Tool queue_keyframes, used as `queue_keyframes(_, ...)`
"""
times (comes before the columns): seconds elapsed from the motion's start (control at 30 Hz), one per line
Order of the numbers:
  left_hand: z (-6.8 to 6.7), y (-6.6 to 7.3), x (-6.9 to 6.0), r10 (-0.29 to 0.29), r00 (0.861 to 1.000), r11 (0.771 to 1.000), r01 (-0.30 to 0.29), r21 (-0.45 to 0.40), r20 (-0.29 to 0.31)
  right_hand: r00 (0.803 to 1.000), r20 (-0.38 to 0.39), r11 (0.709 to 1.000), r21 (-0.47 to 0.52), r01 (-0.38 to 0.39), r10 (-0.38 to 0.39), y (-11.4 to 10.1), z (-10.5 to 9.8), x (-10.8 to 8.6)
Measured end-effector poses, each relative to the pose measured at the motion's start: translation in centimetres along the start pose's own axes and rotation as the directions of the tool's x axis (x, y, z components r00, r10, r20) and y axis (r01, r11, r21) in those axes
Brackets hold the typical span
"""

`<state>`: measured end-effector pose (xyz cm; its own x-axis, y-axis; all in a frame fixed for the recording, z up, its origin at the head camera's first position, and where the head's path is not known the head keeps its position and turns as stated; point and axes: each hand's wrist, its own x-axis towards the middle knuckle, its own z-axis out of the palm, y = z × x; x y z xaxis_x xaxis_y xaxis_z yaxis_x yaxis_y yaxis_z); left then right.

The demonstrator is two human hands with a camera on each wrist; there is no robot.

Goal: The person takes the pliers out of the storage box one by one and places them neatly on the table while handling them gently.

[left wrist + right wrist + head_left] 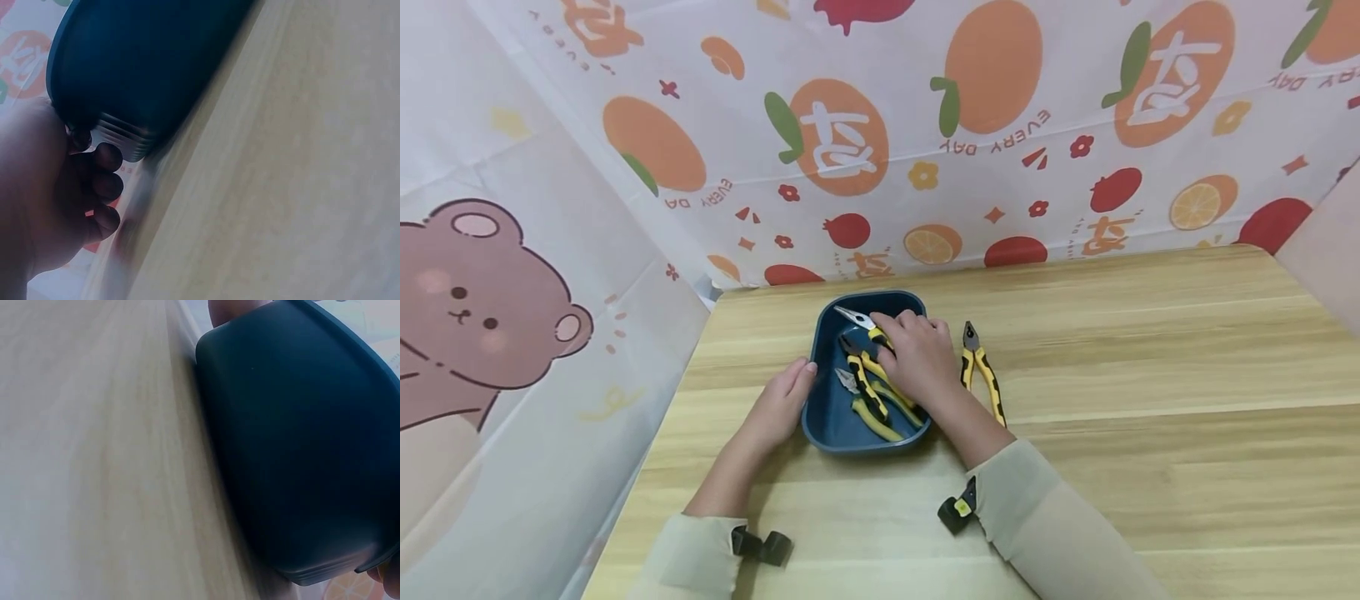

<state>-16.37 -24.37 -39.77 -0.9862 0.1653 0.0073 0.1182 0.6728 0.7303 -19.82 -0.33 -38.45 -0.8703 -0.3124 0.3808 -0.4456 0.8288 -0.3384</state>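
Observation:
A dark blue plastic bin (pixel 827 442) stands on the table, with pliers lying inside it. My left hand (pixel 781 404) grips the bin's left side, thumb at the rim and fingers curled below it, as the left wrist view also shows. Over the bin's right side, my right hand (pixel 919 354) holds long-nose pliers (pixel 856 317) by their yellow-and-black handles; their tips point to the far left. Beneath it lie pliers with yellow-and-black handles (pixel 867 390) and another pair with dull yellow handles (pixel 876 422). My right hand partly hides these tools.
Another pair of yellow-and-black pliers (pixel 991 383) lies on the wooden table (pixel 1150 400) just right of the bin, partly behind my right forearm. A fruit-printed cloth (pixel 910 150) hangs along the table's back edge, and a bear-printed sheet (pixel 497 333) hangs at the left.

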Motion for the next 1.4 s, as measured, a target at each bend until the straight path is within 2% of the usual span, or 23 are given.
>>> queue_keyframes(0.3, 0.0, 0.0, 0.1, -0.004, 1.000, 1.000, 0.004, 0.001, 0.008, 0.998, -0.057, 0.996, 0.091, -0.025, 0.030, 0.1, 0.1, -0.1)
queue_keyframes(0.5, 0.0, 0.1, 0.1, 0.014, 1.000, 1.000, -0.014, 0.008, -0.014, 0.995, -0.100, 0.989, 0.150, -0.006, 0.021, 0.3, 0.1, 0.0)
queue_keyframes(0.7, 0.2, 0.3, 0.1, 0.016, 1.000, 1.000, -0.016, -0.013, -0.006, 0.987, -0.155, 0.977, 0.215, -0.009, 0.044, 1.2, -0.9, -0.1)
queue_keyframes(0.8, 0.3, 0.3, 0.1, 0.014, 1.000, 1.000, -0.014, -0.014, -0.004, 0.990, -0.113, 0.963, 0.265, -0.056, 0.088, 1.6, -1.9, -0.2)
queue_keyframes(0.9, 0.3, 0.3, 0.0, 0.012, 1.000, 1.000, -0.012, -0.010, -0.005, 0.992, -0.012, 0.946, 0.300, -0.119, 0.129, 1.9, -3.1, -0.1)
queue_keyframes(1.0, 0.3, 0.3, 0.0, 0.016, 1.000, 1.000, -0.016, -0.009, -0.004, 0.984, 0.094, 0.934, 0.311, -0.175, 0.153, 2.4, -4.3, -0.2)
queue_keyframes(1.1, 0.3, 0.3, 0.0, 0.022, 1.000, 1.000, -0.022, -0.005, -0.004, 0.973, 0.169, 0.935, 0.292, -0.201, 0.156, 3.1, -4.8, -0.5)
queue_keyframes(1.2, 0.2, 0.2, 0.0, 0.020, 1.000, 1.000, -0.020, 0.000, -0.005, 0.969, 0.195, 0.946, 0.256, -0.199, 0.151, 4.1, -5.0, -0.8)
queue_keyframes(1.4, 0.2, 0.1, -0.1, 0.003, 1.000, 1.000, -0.003, 0.008, -0.005, 0.967, 0.197, 0.963, 0.182, -0.197, 0.161, 6.6, -5.5, -1.3)
